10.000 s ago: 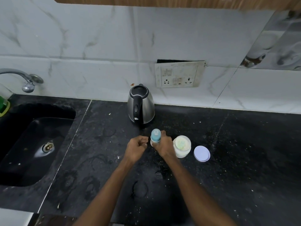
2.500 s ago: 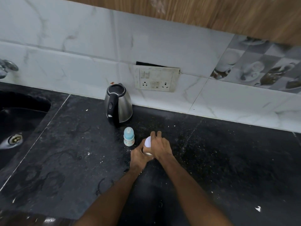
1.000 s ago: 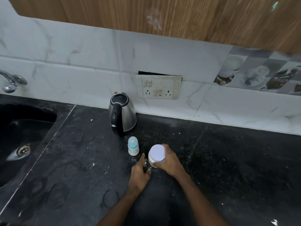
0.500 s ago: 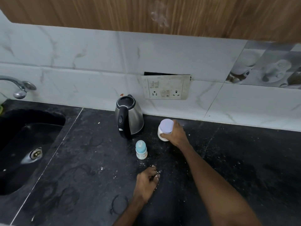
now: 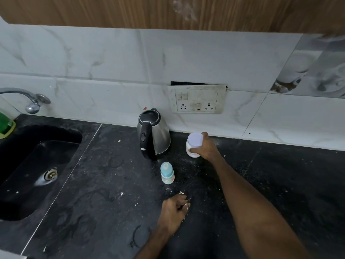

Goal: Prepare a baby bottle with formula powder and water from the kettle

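1. Landmark: the baby bottle (image 5: pixel 167 173), upright on the black bench (image 5: pixel 112 193), blue cap and teat fitted. All positions are given relative to it.
2. Nearest the camera, just in front of the bottle: left hand (image 5: pixel 174 212) rests knuckles-up on the bench. Its fingers (image 5: pixel 184 204) are curled loosely inward, with pale powder on the tips. No object seen in the grip; whether anything small is pinched underneath cannot be told.
3. Scattered powder specks (image 5: pixel 182 193) lie on the bench between that hand and the bottle, and more to the bottle's right.
4. Behind and right of the bottle: right hand (image 5: pixel 206 148), arm extended, fingers wrapped around the side of the formula jar (image 5: pixel 194 145). Pale lid is on. The jar stands on, or just above, the bench, near the wall; contact with the surface is not clear.
5. Directly behind the bottle, slightly left: steel kettle (image 5: pixel 153 135), lid closed, handle facing the camera, untouched.
6. Far left of the bottle: sink (image 5: pixel 37 165) and tap (image 5: pixel 31 101). Behind the kettle: wall socket plate (image 5: pixel 197 99).
7. Progress, as judged: bottle capped and jar lidded suggest dosing and filling are done, though the bottle's contents cannot be read. The jar is apparently being put away at the back. Probably left: shaking the bottle, wiping up spilled powder.
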`<state>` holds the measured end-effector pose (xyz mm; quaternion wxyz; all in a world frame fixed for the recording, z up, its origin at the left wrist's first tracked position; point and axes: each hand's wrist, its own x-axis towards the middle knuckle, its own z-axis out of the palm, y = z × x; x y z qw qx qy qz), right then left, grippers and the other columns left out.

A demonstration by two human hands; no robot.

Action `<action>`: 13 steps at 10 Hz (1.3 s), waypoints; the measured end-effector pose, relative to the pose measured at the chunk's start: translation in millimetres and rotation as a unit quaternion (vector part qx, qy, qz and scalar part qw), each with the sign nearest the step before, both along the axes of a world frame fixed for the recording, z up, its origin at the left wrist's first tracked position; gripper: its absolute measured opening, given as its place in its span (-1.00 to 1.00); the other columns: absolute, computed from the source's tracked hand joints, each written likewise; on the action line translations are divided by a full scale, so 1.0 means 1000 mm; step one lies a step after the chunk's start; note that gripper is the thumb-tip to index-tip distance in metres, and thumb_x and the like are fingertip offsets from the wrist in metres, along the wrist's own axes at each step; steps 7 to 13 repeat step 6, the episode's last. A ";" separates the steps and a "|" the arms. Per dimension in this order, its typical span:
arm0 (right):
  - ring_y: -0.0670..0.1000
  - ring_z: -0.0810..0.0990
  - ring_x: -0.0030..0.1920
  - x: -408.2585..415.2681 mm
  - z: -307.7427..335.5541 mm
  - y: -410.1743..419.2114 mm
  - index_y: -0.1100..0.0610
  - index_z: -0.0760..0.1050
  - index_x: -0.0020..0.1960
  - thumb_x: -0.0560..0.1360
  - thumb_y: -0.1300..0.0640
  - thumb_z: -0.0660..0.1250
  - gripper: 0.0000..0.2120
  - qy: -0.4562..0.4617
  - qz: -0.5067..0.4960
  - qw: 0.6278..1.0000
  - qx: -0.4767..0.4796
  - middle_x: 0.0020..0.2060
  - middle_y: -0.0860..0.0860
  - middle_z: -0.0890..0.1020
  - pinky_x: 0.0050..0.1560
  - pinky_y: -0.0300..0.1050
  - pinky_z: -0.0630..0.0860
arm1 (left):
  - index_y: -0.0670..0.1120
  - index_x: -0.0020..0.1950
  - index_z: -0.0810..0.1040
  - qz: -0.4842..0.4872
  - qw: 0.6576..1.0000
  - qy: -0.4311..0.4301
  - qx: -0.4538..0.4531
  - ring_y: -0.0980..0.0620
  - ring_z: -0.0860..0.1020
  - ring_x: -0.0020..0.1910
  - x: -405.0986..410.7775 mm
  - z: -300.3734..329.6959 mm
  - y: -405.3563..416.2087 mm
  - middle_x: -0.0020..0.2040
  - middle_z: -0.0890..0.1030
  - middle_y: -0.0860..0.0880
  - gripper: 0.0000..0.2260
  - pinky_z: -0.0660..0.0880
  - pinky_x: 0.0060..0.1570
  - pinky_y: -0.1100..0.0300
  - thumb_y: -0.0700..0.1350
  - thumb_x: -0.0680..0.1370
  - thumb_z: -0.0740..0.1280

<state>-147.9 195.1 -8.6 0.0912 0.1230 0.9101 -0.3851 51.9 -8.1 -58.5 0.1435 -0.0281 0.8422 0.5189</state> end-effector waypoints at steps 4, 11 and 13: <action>0.24 0.42 0.41 -0.003 -0.006 0.009 0.17 0.19 0.53 0.34 0.05 0.66 -0.06 -0.011 0.022 1.000 -0.012 0.42 0.19 0.44 0.29 0.05 0.42 | -0.21 0.19 0.67 -0.005 1.000 0.008 -0.008 0.25 0.69 -0.07 0.002 0.013 0.006 -0.15 0.72 0.07 -0.80 0.57 0.03 0.39 -0.28 0.57 0.45; 0.22 0.19 0.60 0.008 0.003 0.012 0.06 -0.20 0.69 0.22 0.00 0.75 0.39 -0.005 0.012 0.997 -0.074 0.62 0.17 0.17 0.56 0.21 0.19 | -0.18 0.19 0.68 -0.002 1.000 0.014 -0.008 0.32 0.67 -0.08 0.001 0.026 0.002 -0.10 0.74 0.02 -0.79 0.50 -0.04 0.50 -0.29 0.57 0.43; 0.22 0.19 0.60 0.008 0.003 0.012 0.06 -0.20 0.69 0.22 0.00 0.75 0.39 -0.005 0.012 0.997 -0.074 0.62 0.17 0.17 0.56 0.21 0.19 | -0.18 0.19 0.68 -0.002 1.000 0.014 -0.008 0.32 0.67 -0.08 0.001 0.026 0.002 -0.10 0.74 0.02 -0.79 0.50 -0.04 0.50 -0.29 0.57 0.43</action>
